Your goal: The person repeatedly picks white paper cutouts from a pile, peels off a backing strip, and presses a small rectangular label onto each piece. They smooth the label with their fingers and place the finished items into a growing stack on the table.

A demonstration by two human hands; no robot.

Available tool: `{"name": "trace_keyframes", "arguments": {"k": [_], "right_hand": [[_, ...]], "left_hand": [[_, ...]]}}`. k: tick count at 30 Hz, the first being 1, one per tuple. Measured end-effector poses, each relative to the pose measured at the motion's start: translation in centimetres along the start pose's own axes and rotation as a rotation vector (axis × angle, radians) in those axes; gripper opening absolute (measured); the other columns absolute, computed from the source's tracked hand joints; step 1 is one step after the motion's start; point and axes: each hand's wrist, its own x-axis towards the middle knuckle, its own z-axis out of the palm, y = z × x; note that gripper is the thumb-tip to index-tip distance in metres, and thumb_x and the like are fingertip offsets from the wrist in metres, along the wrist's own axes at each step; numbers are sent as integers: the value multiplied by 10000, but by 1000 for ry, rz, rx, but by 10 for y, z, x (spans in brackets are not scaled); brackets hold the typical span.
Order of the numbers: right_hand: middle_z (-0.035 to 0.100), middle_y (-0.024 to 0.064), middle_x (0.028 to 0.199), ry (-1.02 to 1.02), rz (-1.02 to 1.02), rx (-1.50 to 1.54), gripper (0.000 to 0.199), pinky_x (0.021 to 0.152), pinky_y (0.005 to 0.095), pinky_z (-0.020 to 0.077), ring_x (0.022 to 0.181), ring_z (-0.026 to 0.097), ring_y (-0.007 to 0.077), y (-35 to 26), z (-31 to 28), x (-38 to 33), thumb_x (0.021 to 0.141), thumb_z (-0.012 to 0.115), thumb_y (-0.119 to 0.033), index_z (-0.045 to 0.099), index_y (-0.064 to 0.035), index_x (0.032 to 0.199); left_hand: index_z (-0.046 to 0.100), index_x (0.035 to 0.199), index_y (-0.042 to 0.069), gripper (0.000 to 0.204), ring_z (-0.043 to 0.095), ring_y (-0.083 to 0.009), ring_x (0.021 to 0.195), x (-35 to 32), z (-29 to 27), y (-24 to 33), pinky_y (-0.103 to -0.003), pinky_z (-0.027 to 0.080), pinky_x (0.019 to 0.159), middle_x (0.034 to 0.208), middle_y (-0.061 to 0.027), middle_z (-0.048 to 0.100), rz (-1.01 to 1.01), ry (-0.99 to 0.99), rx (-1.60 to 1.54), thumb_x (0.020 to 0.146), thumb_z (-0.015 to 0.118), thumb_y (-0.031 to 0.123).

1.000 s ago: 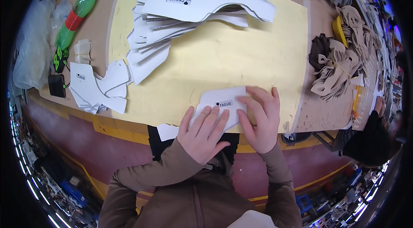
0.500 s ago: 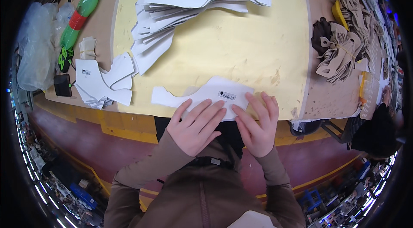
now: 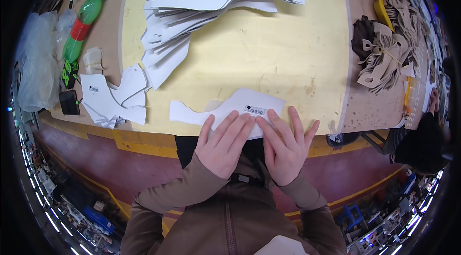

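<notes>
A white, curved cut piece [image 3: 245, 97] with a small dark printed label lies flat at the near edge of the table, its narrow tail pointing left. My left hand [image 3: 223, 144] rests its stretched fingertips on the lower edge of this piece, just below the label. Beside it, my right hand [image 3: 287, 151] has its fingers spread. Its index and middle fingertips touch the piece near the label, while the outer fingers reach past its right end. The two hands' fingertips nearly meet. Under the piece, a bit of paler material [image 3: 212, 105] shows at its upper edge.
A fanned stack of similar white pieces [image 3: 168, 2] covers the far side of the yellow sheet [image 3: 269, 53]. More white pieces [image 3: 103, 103] lie left, near a green bottle [image 3: 89, 13], a black phone-like object [image 3: 69, 103] and a plastic bag [image 3: 38, 62]. Tied beige pieces [image 3: 384, 60] lie right.
My right hand has shifted left, bringing its fingertips close to those of my left hand, and its fingers are spread wider. My left hand has moved slightly right. The piece stays nearly in place.
</notes>
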Motion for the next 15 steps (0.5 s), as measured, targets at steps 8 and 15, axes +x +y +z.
{"name": "trace_keyframes", "arguments": {"k": [8,15], "right_hand": [[560,-56,1424,-32,2,-20,473,1187,687,87,1401,450,303,-6,-5,2,869,676,-153,673,-270,1328],[552,-20,1422,-94,-26,-4,508,1172,702,122,1376,476,274,-6,-15,7,846,692,-118,659,-249,1336]], "left_hand": [[589,1387,93,560,584,-269,1274,5,-6,2,-496,426,1079,1386,-80,574,-27,-8,29,838,610,-16],[591,1374,93,533,592,-266,1264,7,-10,6,-491,430,1082,1379,-79,578,-43,-9,41,851,602,-9]]}}
